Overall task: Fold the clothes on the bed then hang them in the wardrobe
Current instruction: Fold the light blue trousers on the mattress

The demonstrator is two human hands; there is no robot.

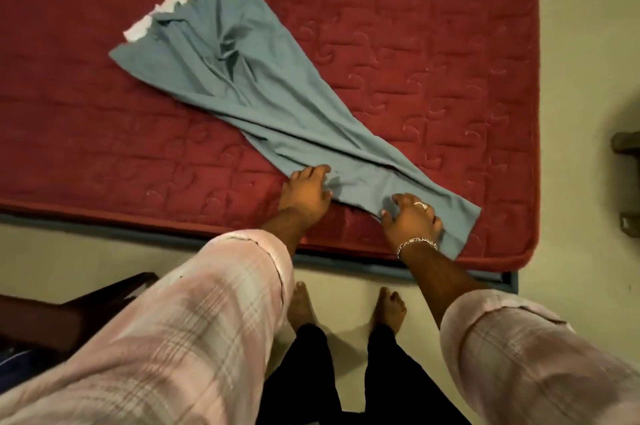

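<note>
Trousers, blue-grey, lie diagonally on our red mattress; white lining shows at the waist. Our left hand and right hand each pinch the hem end; fingertips partly hidden in cloth.

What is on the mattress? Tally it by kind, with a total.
Grey-blue trousers: 1
Hands gripping the trousers' leg end: 2, left hand and right hand
Total on the red mattress: 3
</note>
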